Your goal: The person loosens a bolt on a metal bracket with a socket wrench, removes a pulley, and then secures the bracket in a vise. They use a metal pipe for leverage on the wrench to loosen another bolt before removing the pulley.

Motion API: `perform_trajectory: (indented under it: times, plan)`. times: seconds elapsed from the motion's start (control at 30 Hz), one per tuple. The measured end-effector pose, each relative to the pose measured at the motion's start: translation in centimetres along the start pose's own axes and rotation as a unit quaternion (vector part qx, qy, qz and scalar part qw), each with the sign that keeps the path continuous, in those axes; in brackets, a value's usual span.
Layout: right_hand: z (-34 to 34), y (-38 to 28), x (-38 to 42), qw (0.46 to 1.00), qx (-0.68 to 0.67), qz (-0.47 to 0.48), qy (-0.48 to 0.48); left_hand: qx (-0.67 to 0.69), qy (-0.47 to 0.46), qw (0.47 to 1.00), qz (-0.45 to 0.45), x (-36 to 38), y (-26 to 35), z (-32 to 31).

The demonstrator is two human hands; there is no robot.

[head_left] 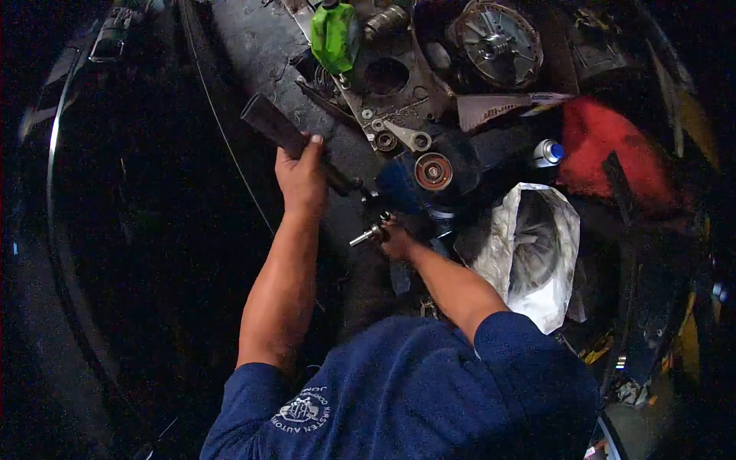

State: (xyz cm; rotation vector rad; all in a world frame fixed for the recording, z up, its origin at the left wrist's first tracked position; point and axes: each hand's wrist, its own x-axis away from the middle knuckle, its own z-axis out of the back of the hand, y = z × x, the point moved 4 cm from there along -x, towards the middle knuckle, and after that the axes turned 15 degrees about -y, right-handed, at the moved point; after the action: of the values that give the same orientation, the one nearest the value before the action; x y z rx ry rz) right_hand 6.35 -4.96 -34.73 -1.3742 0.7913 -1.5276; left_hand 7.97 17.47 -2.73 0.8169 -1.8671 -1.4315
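My left hand (pixel 303 175) is closed round a dark pipe (pixel 268 123) with an open upper end. The pipe slants down to the right, toward a small dark fitting near my right hand. My right hand (pixel 398 240) is closed on a shiny metal rod-shaped part (pixel 363 237) that points to the left; its exact kind does not show, and shadow hides some of the fingers. Just above my right hand is a round part with a rusty ring (pixel 433 171). A flat metal lever (pixel 410 136) lies beyond it, beside a small ring-shaped part (pixel 386 141).
A green bottle (pixel 334 38) stands on a dirty metal bench (pixel 399 103) ahead. Farther right are a round metal housing (pixel 498 46), a red cloth (pixel 613 153) and a can with a blue cap (pixel 548 152). An open white sack (pixel 563 287) stands beside my right forearm.
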Motion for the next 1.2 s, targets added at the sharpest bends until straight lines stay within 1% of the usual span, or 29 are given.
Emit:
perform_trajectory:
  times: [0.03, 0.07, 0.13, 0.17, 0.23, 0.27, 0.3, 0.33, 0.37, 0.43, 0.47, 0.53, 0.57, 0.6, 0.63, 0.67, 0.73, 0.77, 0.8, 0.83, 0.87, 0.9, 0.93, 1.0, 1.03, 1.07, 1.1, 1.13, 1.2]
  plan:
    - [0.1, -0.5, 0.0, 0.963, 0.226, 0.125, 0.077, 0.0, -0.003, 1.0, -0.002, -0.1, 0.8, -0.4]
    - [1.0, -2.2, 0.5, 0.963, 0.226, 0.125, 0.08, -0.011, 0.008, 1.0, -0.025, 0.0, 2.2, -0.8]
    - [2.3, -4.2, 0.9, 0.984, 0.172, -0.013, -0.044, -0.023, 0.017, 0.998, -0.048, 0.1, 3.4, -1.1]
    - [2.8, -4.8, 0.6, 0.984, 0.172, -0.013, -0.041, -0.008, 0.008, 0.998, -0.065, -0.1, 3.6, -1.2]
    - [2.8, -4.4, 0.3, 0.99, 0.058, -0.099, -0.078, 0.006, -0.001, 0.997, -0.081, 0.0, 3.5, -1.6]
    - [2.6, -4.4, 0.3, 0.99, 0.058, -0.098, -0.077, -0.069, 0.007, 0.995, -0.067, 0.0, 3.0, -2.1]
    - [2.7, -4.4, 0.5, 0.995, 0.023, -0.097, -0.032, -0.144, 0.013, 0.988, -0.054, 0.0, 2.5, -2.4]
    - [2.9, -4.4, 0.6, 0.995, -0.012, -0.095, 0.013, -0.17, -0.025, 0.984, -0.054, -0.1, 0.9, -2.1]
    - [3.1, -4.9, 0.8, 0.995, -0.01, -0.094, 0.015, -0.192, -0.026, 0.98, -0.04, 0.3, -0.1, -2.1]
    - [4.1, -6.6, 1.2, 0.986, 0.148, -0.024, 0.071, -0.213, -0.029, 0.976, -0.027, 1.2, -1.7, -1.8]
    - [3.7, -4.5, 0.4, 0.986, 0.148, -0.025, 0.076, -0.198, -0.041, 0.979, -0.034, 1.5, -2.2, -1.7]
    - [1.4, 1.2, -2.2, 0.985, 0.171, -0.003, -0.005, -0.182, -0.06, 0.981, -0.04, 0.9, -1.7, -1.6]
    - [2.3, -1.1, -1.4, 0.986, 0.169, -0.008, 0.0, -0.138, -0.041, 0.988, -0.048, -0.2, -0.3, -1.5]
    - [3.9, -5.4, 0.5, 0.991, 0.105, -0.076, -0.045, -0.093, -0.02, 0.994, -0.054, -1.2, 0.8, -1.4]
    - [5.1, -8.6, 1.8, 0.985, 0.043, -0.14, -0.089, -0.047, -0.016, 0.995, -0.091, -2.5, 1.6, -1.6]
    - [5.6, -9.7, 2.0, 0.985, 0.047, -0.139, -0.087, -0.045, -0.016, 0.994, -0.095, -3.8, 2.1, -1.5]
    - [6.3, -10.9, 2.4, 0.984, 0.063, -0.157, -0.064, -0.218, 0.006, 0.975, -0.052, -5.3, 3.9, -1.8]
    - [6.6, -11.3, 2.4, 0.984, 0.068, -0.153, -0.064, -0.188, 0.021, 0.981, -0.042, -5.0, 4.5, -2.5]
    - [6.7, -11.4, 2.3, 0.978, 0.076, -0.177, -0.084, -0.189, 0.023, 0.981, -0.048, -4.9, 5.6, -2.9]
    - [6.6, -11.0, 2.2, 0.97, 0.083, -0.202, -0.105, -0.185, 0.035, 0.982, -0.003, -4.9, 5.9, -3.1]
    - [6.5, -10.7, 2.0, 0.971, 0.084, -0.198, -0.105, -0.181, 0.048, 0.981, 0.044, -4.9, 5.8, -3.2]
    - [6.7, -10.5, 1.6, 0.979, 0.073, -0.169, -0.084, -0.325, 0.084, 0.942, 0.029, -5.2, 6.2, -2.8]
    - [6.5, -10.0, 1.2, 0.986, 0.063, -0.141, -0.067, -0.324, 0.092, 0.941, 0.03, -5.2, 5.9, -2.9]
    - [5.6, -8.8, 0.4, 0.996, 0.036, -0.081, -0.033, -0.398, 0.136, 0.906, 0.032, -5.3, 5.8, -3.2]
    - [5.4, -8.2, 0.0, 0.999, 0.021, -0.048, -0.012, -0.39, 0.149, 0.906, 0.072, -6.3, 4.8, -2.6]
    - [4.2, -6.0, -1.0, 0.999, 0.022, -0.041, -0.014, -0.392, 0.154, 0.904, 0.068, -5.4, 5.3, -2.9]
    - [3.0, -3.3, -3.0, 0.994, 0.095, -0.048, -0.027, -0.421, 0.154, 0.892, 0.064, -4.6, 6.2, -3.6]
    - [3.7, -4.3, -3.5, 0.984, 0.168, -0.055, -0.037, -0.448, 0.153, 0.879, 0.057, -4.7, 7.0, -4.1]
    - [4.0, -5.4, -3.2, 0.981, 0.18, -0.041, -0.062, -0.422, 0.183, 0.885, 0.071, -5.1, 6.8, -4.2]
